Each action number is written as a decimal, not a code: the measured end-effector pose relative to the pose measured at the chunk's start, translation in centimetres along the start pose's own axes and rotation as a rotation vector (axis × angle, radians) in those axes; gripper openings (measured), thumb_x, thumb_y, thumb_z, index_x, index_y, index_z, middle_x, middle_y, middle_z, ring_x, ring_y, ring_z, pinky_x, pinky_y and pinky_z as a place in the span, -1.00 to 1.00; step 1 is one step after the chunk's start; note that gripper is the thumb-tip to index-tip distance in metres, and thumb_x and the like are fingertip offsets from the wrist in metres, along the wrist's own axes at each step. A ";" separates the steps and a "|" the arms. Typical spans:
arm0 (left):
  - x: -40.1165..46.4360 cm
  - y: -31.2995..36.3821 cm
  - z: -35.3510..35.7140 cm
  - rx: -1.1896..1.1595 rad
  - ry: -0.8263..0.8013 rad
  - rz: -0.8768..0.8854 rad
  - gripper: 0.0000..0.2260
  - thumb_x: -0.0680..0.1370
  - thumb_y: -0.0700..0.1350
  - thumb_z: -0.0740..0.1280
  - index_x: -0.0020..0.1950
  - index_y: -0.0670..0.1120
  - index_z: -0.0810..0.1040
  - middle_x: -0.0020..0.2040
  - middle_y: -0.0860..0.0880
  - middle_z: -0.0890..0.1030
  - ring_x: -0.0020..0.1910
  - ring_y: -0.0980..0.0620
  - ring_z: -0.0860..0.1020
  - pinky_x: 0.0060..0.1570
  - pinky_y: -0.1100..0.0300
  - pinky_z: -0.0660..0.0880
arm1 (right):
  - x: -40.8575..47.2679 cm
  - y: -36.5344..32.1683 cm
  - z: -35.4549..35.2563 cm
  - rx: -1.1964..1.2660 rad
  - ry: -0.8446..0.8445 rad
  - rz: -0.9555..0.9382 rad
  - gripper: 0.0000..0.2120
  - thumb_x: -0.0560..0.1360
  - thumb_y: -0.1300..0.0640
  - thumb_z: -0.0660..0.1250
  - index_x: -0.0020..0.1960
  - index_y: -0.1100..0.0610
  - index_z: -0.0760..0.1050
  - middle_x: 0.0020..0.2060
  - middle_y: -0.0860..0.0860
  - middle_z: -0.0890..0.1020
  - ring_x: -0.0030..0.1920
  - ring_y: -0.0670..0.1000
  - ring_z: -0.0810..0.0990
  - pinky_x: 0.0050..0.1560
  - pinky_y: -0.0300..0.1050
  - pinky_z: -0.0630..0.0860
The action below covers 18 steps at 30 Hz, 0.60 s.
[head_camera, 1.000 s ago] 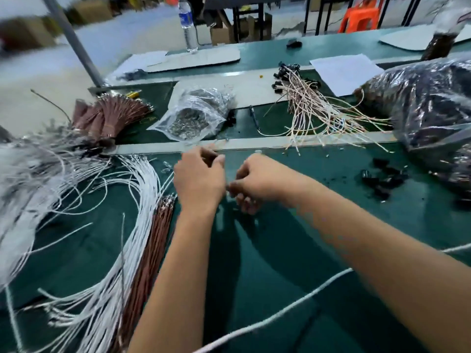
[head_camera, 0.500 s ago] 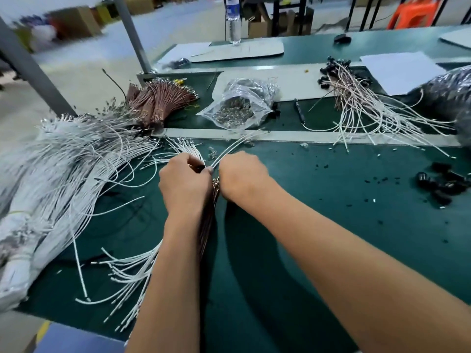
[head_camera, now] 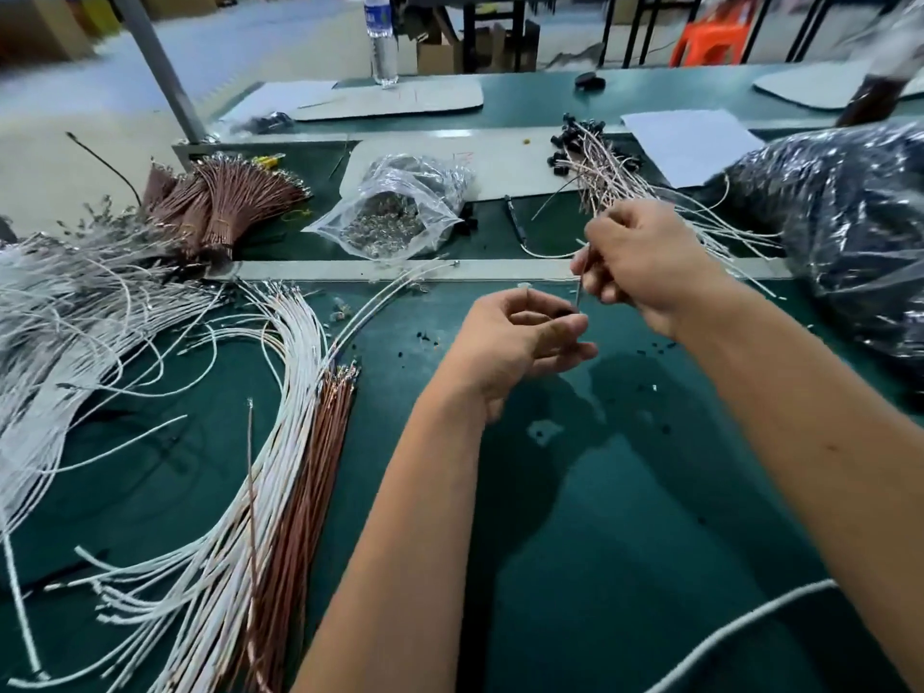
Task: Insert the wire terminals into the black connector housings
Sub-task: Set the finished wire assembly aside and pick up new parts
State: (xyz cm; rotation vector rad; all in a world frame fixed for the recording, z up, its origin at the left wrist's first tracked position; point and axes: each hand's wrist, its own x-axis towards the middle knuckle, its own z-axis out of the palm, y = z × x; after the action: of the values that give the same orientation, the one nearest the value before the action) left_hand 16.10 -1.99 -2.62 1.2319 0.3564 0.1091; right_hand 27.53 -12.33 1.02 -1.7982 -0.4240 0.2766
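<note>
At the far left of the frame a loose heap of white wires point(head_camera: 75, 312) spills over the green table point(head_camera: 625, 542). Just right of it, white and copper-brown wires point(head_camera: 295, 442) lie in a long curved bundle running toward the lower edge, and a tied brown bundle point(head_camera: 225, 202) rests above them in the upper left. A clear bag of small metal terminals point(head_camera: 395, 212) sits in the upper middle. Near the centre, the left hand point(head_camera: 515, 342) is curled closed, pinching a small black connector housing point(head_camera: 565, 313) between thumb and fingertips. Just above and to its right, the right hand point(head_camera: 645, 262) grips a thin wire point(head_camera: 578, 292) whose end points down at the housing; whether it has entered cannot be told. Behind the right hand lies a pile of finished wires with black housings point(head_camera: 605, 167). A dark plastic bag point(head_camera: 850, 232) fills the right edge.
</note>
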 end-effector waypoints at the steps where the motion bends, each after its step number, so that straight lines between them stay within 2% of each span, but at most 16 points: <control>1: 0.5 -0.3 0.9 0.004 -0.024 -0.004 -0.87 0.52 -0.39 0.42 -0.12 -0.22 0.53 -0.27 -0.13 0.61 -0.35 -0.07 0.69 -0.29 0.23 0.63 | -0.1 0.4 -0.7 0.024 0.026 -0.011 -0.91 0.59 0.33 0.15 -0.05 0.27 0.41 -0.37 0.14 0.61 -0.56 -0.04 0.48 -0.61 -0.26 0.29; 4: 1.6 -0.9 2.3 0.045 -0.030 0.016 -0.85 0.51 -0.43 0.42 -0.13 -0.24 0.52 -0.24 -0.18 0.58 -0.37 -0.06 0.67 -0.23 0.20 0.66 | -0.6 1.5 -1.9 0.179 0.059 -0.006 -0.89 0.62 0.32 0.20 -0.08 0.20 0.40 -0.33 0.15 0.61 -0.52 -0.01 0.50 -0.58 -0.23 0.33; 7: 2.3 -1.7 2.5 0.118 0.049 0.103 -0.86 0.47 -0.39 0.48 -0.10 -0.23 0.56 -0.16 -0.28 0.60 -0.28 -0.14 0.67 -0.17 0.10 0.68 | -1.8 3.1 -2.6 0.189 -0.011 0.064 -0.82 0.66 0.14 0.33 -0.07 0.22 0.51 -0.31 0.09 0.59 -0.48 -0.06 0.52 -0.54 -0.24 0.38; 11: 2.9 -3.2 1.8 0.499 0.095 0.292 -0.83 0.41 -0.26 0.59 -0.11 -0.16 0.63 -0.10 -0.24 0.68 -0.10 -0.31 0.68 -0.03 -0.18 0.65 | -3.6 5.8 -2.2 0.161 -0.076 0.106 -0.88 0.57 0.18 0.46 -0.14 0.15 0.66 -0.28 0.09 0.67 -0.43 -0.07 0.54 -0.52 -0.29 0.37; 15: 3.0 -3.8 1.9 0.490 0.099 0.363 -0.83 0.41 -0.27 0.59 -0.09 -0.14 0.65 -0.15 -0.16 0.68 -0.12 -0.24 0.69 -0.03 -0.16 0.65 | -3.9 6.8 -2.2 0.332 0.049 0.080 -0.92 0.51 0.22 0.51 -0.15 0.17 0.66 -0.29 0.12 0.66 -0.43 -0.06 0.53 -0.52 -0.28 0.38; 18: 2.9 -3.9 1.5 0.424 0.177 0.405 -0.84 0.42 -0.24 0.59 -0.08 -0.11 0.67 -0.19 -0.10 0.71 -0.18 -0.15 0.70 -0.06 -0.06 0.66 | -4.0 7.1 -2.4 0.433 0.091 -0.002 -0.92 0.55 0.24 0.45 -0.12 0.21 0.60 -0.29 0.11 0.66 -0.39 -0.05 0.58 -0.47 -0.26 0.47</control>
State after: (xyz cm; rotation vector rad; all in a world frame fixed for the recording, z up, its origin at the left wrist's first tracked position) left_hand 18.93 -3.89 -6.46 1.7106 0.2861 0.5136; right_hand 25.83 -17.73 -5.38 -1.3800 -0.2761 0.2611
